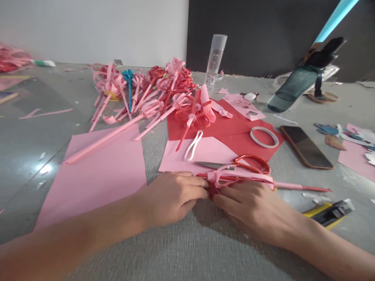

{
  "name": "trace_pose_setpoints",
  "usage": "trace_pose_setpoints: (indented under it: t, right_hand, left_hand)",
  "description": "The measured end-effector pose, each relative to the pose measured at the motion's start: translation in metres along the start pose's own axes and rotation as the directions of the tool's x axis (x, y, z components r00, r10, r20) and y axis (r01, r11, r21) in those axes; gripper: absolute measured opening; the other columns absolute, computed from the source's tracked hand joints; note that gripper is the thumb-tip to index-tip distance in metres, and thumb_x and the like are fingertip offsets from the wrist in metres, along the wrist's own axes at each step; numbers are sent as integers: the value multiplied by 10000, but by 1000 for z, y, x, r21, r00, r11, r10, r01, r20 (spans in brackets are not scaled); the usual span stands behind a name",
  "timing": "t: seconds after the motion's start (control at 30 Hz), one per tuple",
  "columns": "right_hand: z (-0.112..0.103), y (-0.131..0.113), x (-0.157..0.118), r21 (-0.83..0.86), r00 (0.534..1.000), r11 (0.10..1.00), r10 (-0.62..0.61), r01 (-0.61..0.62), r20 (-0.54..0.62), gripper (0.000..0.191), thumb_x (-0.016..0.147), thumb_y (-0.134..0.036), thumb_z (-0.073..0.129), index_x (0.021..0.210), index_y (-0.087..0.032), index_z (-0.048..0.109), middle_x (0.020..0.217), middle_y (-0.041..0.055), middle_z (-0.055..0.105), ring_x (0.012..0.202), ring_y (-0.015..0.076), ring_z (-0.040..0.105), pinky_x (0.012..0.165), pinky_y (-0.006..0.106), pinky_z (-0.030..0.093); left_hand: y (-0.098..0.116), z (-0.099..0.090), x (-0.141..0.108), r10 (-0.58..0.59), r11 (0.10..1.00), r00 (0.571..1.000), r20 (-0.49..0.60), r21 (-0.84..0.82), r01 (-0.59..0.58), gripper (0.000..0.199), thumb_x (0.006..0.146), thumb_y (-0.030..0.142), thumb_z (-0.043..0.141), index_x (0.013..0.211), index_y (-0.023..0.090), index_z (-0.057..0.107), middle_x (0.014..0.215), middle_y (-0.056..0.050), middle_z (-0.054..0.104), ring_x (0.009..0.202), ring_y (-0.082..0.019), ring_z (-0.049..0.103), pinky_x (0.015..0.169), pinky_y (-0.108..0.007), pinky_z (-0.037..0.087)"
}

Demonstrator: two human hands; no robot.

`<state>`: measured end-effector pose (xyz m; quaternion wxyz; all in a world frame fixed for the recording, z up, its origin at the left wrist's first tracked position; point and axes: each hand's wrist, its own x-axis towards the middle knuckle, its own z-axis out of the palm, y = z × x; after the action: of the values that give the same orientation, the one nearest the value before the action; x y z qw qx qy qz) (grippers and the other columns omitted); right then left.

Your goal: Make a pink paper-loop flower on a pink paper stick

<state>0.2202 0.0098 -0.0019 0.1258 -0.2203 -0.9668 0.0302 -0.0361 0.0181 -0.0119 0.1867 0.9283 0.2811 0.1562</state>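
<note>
In the head view my left hand (177,195) and my right hand (252,207) meet low over the table, fingertips almost touching. Between them lies a paper flower (243,176) with pink strip loops and a rolled pink and red stem pointing right. The left fingers pinch its red end, while the right fingers curl over its near side; their tips are partly hidden. Right behind the flower are red-handled scissors (254,162), blades pointing left. A folded white loop (193,146) rests on a pink sheet (175,156) beyond the left hand.
Finished-looking paper flowers (146,86) are heaped at the back. Pink paper (102,175) lies left, red sheets (193,127) in the middle. A tape roll (264,137), phone (306,146), box cutter (331,212) and tilted bottle (293,89) are on the right; a glue stick (215,58) stands behind.
</note>
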Motion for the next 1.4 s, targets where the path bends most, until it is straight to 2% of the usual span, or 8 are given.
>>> trace_pose_setpoints:
  t: [0.33,0.6,0.77,0.9,1.03,1.13,1.27,1.4]
  right_hand:
    - [-5,-7,5,-121,998,992,-10,19,69,228,996,-51,438,950,-185,616,810,16,677,637,180,575,564,338,338]
    - [-2,-7,2,-153,993,988,9,9,116,114,968,-94,564,999,-203,577,867,4,673,690,204,594,584,354,348]
    - [0,-8,4,-143,986,990,36,-13,161,104,953,-114,613,947,-209,572,874,5,667,700,208,591,601,356,359]
    - [3,-6,2,-96,995,995,29,-19,97,94,976,-119,569,941,-200,603,854,8,664,690,204,585,597,354,364]
    - [7,0,-2,-87,998,996,-28,23,-56,211,985,-77,469,917,-181,640,783,17,645,631,193,544,563,353,342]
    - [8,5,-5,-64,990,998,-30,22,-138,211,959,-59,485,969,-164,667,782,22,661,637,185,556,569,341,365]
    - [4,6,-6,-45,984,999,-33,25,-173,213,933,-51,515,1023,-148,682,813,29,691,647,181,577,572,335,399]
    - [3,5,-7,-14,988,999,-42,40,-150,237,927,-43,506,1034,-146,691,802,28,695,643,181,591,557,333,400]
  left_hand:
    - [3,-2,2,14,1000,1000,-20,27,-13,303,993,94,514,1118,230,755,1229,-10,766,1077,-192,733,895,-318,603]
    - [3,-3,1,11,999,1000,2,43,-11,287,984,91,533,1126,236,735,1269,12,749,1088,-188,732,874,-319,598]
    - [3,-4,1,19,999,1000,8,48,-20,305,972,76,533,1141,235,732,1274,8,748,1095,-187,731,890,-319,597]
    - [2,-4,2,15,999,1000,8,44,-16,313,979,78,520,1146,235,732,1294,20,742,1117,-194,728,915,-339,602]
    - [0,-2,2,28,999,1000,4,32,-29,342,993,82,491,1184,241,727,1338,19,725,1150,-200,719,949,-361,599]
    - [0,-1,1,30,999,1000,6,18,-30,363,1008,95,469,1216,242,728,1360,14,717,1180,-201,707,993,-367,587]
    - [-2,1,0,31,1000,999,-10,1,-31,405,998,88,457,1250,262,722,1387,40,701,1193,-196,700,1007,-367,583]
    - [-3,1,-1,33,999,999,-15,-11,-33,429,980,73,468,1264,279,715,1382,58,702,1182,-188,701,975,-362,593]
